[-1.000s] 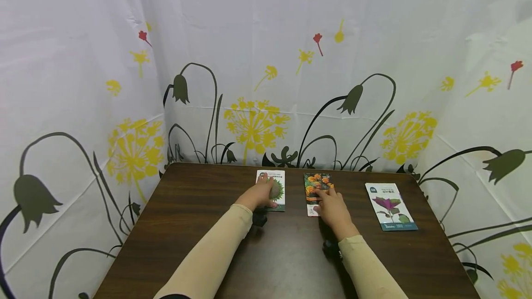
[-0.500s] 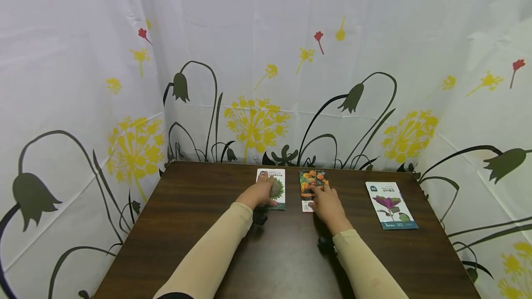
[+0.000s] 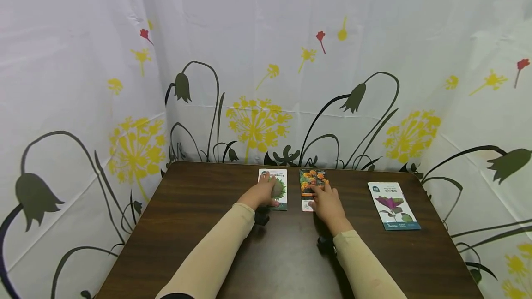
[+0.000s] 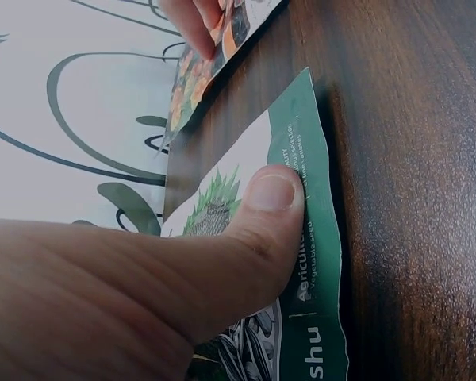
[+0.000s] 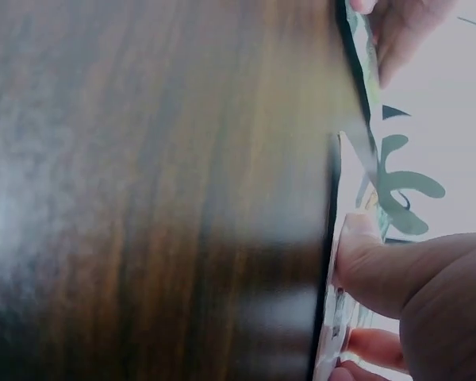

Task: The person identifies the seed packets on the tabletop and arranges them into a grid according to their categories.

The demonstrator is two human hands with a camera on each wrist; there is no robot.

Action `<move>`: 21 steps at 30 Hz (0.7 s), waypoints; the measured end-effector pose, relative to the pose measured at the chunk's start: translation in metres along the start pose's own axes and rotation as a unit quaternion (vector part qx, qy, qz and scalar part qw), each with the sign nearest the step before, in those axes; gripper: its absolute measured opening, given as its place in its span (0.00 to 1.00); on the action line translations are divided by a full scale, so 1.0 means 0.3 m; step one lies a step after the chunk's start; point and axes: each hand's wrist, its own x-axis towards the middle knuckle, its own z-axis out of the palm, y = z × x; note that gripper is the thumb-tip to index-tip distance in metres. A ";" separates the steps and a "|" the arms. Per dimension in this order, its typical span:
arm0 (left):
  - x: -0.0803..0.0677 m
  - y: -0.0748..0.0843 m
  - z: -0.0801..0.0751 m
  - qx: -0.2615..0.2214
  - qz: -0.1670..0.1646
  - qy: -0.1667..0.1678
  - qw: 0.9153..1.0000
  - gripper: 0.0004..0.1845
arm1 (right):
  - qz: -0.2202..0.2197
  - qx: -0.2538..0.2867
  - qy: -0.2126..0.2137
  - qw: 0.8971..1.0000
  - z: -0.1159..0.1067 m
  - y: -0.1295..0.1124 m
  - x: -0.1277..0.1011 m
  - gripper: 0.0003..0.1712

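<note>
In the head view my left hand [image 3: 258, 193] rests on a green-and-white seed packet [image 3: 282, 187] near the table's far edge. Its thumb [image 4: 270, 202] presses the green bottom band in the left wrist view, beside a spiky green seed-head picture. To the right, my right hand [image 3: 331, 206] touches a seed packet with orange flowers [image 3: 312, 176]. Thumb and fingertips lie on that packet's face, and the right wrist view shows the thumb [image 5: 361, 258] near its lower edge. Both packets lie flat, side by side, with a narrow gap between them.
Another seed packet, with a purple flower and a blue bottom band [image 3: 392, 206], lies slightly tilted at the right. The dark wooden table [image 3: 191, 225] ends against a white curtain [image 3: 266, 59] printed with flowers.
My right hand has moved the orange-flower packet left and slightly away, nearer the left packet, and now holds still. My left hand and its packet stay in place.
</note>
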 end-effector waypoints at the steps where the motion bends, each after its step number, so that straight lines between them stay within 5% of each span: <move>1: -0.002 0.002 -0.001 0.000 0.001 0.000 1.000 0.59 | -0.001 0.003 0.002 1.000 0.002 0.003 0.000 0.35; 11: -0.003 0.003 0.000 0.001 0.002 0.009 1.000 0.58 | -0.005 0.065 -0.014 0.998 -0.006 0.016 0.010 0.33; 21: -0.010 0.004 -0.001 0.000 0.001 0.009 1.000 0.58 | -0.004 0.031 -0.017 0.999 -0.013 0.008 0.020 0.34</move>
